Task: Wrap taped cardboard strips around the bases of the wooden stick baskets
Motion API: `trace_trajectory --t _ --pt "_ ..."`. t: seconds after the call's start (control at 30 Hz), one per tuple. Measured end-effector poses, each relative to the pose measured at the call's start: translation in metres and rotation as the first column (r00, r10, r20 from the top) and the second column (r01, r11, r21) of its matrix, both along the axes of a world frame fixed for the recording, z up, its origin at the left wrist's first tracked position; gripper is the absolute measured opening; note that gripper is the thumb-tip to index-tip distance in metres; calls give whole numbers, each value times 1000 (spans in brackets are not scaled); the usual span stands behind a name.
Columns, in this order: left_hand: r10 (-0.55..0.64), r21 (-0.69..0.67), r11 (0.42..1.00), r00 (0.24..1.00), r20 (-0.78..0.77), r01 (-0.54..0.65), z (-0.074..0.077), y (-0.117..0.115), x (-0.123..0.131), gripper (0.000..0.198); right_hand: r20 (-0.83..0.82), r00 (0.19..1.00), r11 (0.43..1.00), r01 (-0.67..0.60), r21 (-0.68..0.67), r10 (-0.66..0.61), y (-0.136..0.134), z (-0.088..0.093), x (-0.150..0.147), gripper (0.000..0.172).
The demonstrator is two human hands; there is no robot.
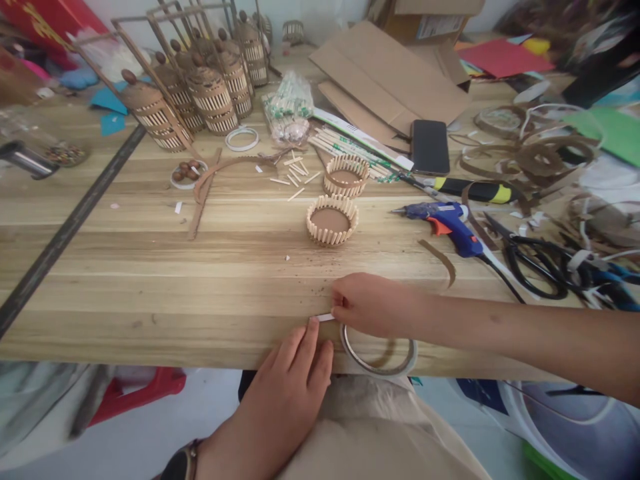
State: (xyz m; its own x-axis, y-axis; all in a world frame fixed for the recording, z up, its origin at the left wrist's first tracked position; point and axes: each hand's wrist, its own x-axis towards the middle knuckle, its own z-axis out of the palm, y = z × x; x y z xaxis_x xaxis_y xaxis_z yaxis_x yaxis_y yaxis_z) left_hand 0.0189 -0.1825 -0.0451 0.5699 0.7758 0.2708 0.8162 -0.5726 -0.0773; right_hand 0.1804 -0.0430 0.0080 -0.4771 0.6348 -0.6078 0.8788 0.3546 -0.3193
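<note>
At the near edge of the wooden table [150, 280] lies a roll of double-sided tape [380, 357]. My right hand [373, 303] rests above the roll, its fingers pinched on the white free end of the tape [326, 317]. My left hand [295, 380] comes up from below the table edge, fingers straight and close together, fingertips touching the tape end beside the right hand. Two small round baskets of stick pieces stand further back, one at the centre [333, 220] and one behind it [346, 175].
A blue glue gun [450, 223], black scissors [533, 263], a black and yellow utility knife [475, 190] and a phone [430, 147] lie to the right. Finished stick lanterns [210, 93] stand at back left. Cardboard sheets [390, 73], cardboard strips and loose sticks are scattered about.
</note>
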Motion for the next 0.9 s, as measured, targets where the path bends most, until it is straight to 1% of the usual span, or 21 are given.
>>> trace_trajectory --t 0.1,0.17,0.3,0.37,0.43,0.5,0.57,0.6,0.67,0.73,0.8,0.9 --pt "4 -3 1000 1000 0 -4 0 3 1 29 1 1000 1000 -10 15 10 0 1 0 20" --pt "9 -29 1000 1000 -8 -9 1 6 2 31 0 1000 1000 -11 14 11 -1 2 -1 20" --pt "14 -143 989 998 -57 -22 6 16 6 52 -3 1000 1000 -23 8 23 -1 4 0 20" --pt "15 -182 983 998 -63 -26 9 21 8 58 -12 999 999 -31 11 31 -1 4 0 21" --pt "25 -205 978 999 -48 -34 11 26 9 54 -24 999 999 -35 19 35 -2 3 0 22" --pt "38 -242 970 999 -17 -41 13 32 7 38 -36 999 999 -34 21 35 -1 2 0 22" --pt "62 -292 955 996 63 -41 14 40 5 20 -50 998 1000 -26 18 27 -1 0 1 21" --pt "88 -326 944 989 120 -44 15 45 3 20 -59 998 1000 -20 13 21 -1 -1 2 21" --pt "168 -408 911 958 231 -62 17 54 0 26 -86 996 1000 -10 -2 9 -1 -1 5 20" --pt "247 -507 859 921 301 -64 20 63 -1 26 -117 993 1000 1 -14 -3 -1 -1 9 19" --pt "294 -609 793 894 339 -30 25 70 -1 23 -160 987 999 27 -28 -31 -2 1 13 18" --pt "340 -742 669 874 348 35 34 79 1 24 -202 976 996 76 -39 -82 -6 6 17 15"
